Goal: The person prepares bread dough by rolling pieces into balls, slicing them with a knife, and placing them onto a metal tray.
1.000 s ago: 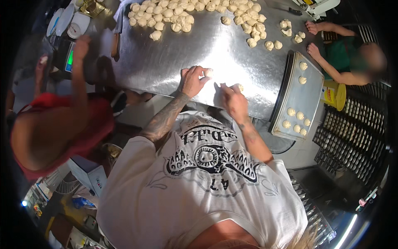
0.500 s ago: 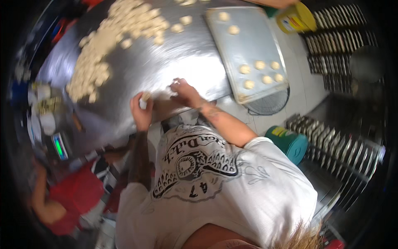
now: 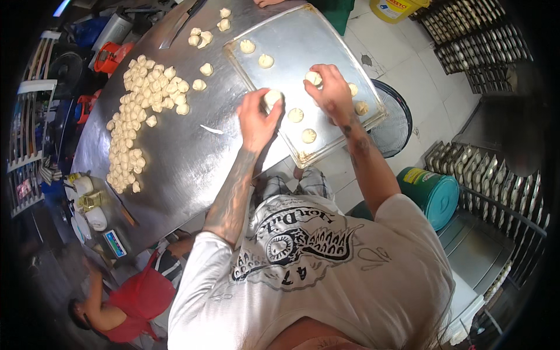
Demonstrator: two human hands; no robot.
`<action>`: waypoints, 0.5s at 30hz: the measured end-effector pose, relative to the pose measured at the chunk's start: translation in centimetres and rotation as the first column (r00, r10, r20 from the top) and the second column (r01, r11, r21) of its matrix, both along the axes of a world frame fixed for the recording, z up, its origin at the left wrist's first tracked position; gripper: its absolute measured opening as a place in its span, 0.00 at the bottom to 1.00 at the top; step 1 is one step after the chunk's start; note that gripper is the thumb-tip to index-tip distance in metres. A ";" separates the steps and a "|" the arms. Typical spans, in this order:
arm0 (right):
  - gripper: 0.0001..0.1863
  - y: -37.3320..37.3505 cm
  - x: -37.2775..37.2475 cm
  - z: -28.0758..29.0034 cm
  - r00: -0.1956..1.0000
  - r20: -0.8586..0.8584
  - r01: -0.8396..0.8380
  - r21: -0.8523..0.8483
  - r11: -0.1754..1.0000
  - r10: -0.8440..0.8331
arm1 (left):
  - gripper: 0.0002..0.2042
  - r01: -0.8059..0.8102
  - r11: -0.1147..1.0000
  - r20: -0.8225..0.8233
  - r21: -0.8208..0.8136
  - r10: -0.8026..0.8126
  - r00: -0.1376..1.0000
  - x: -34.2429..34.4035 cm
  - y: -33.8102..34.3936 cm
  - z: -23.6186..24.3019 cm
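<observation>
Between the thumb and fingers of my left hand (image 3: pixel 258 119) is a round, pale dough ball (image 3: pixel 272 98), held over the left edge of the metal baking tray (image 3: pixel 324 153). My right hand (image 3: pixel 335 93) pinches a second dough ball (image 3: pixel 313 77) above the middle of the same tray. Pleated dough balls rest on the tray around my hands, one (image 3: pixel 296 115) lying just below and between them. Two more, including this one (image 3: pixel 247 46), sit near the tray's far left corner. Part of the tray is hidden under my right hand.
A big heap of dough pieces (image 3: pixel 125 128) covers the left of the steel table (image 3: pixel 192 154). At the far edge lies a knife (image 3: pixel 182 24); a scale (image 3: pixel 115 243) stands at lower left, near a person in red (image 3: pixel 137 297). A round fan (image 3: pixel 392 119) stands right of the tray.
Both hands have gone from the near table edge to over the tray on the right. The right hand now shows a dough ball. The whole view has shifted, with the tray nearer the middle.
</observation>
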State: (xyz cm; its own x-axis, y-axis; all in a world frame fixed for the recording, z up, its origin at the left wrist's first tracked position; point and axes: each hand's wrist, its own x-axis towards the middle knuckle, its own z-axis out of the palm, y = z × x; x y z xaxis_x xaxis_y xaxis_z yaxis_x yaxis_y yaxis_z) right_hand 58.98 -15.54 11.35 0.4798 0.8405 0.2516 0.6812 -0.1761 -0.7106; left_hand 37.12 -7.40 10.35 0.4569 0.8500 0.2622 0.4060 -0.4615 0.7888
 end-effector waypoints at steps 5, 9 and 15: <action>0.25 0.0 0.3 -0.2 0.960 0.278 -0.011 0.150 0.989 -0.031 | 0.25 0.065 0.990 -0.142 0.124 -0.047 0.989 0.1 1.0 -1.9; 0.21 -1.7 -9.6 2.1 0.975 -0.219 0.030 -0.007 1.000 -0.031 | 0.20 -0.022 0.972 0.259 -0.235 0.084 0.962 -6.9 -2.1 -4.3; 0.36 2.5 -28.8 -3.4 0.661 -0.196 -0.689 0.223 0.690 0.724 | 0.43 0.522 0.220 0.496 -0.824 0.726 0.477 -17.8 -1.6 -5.1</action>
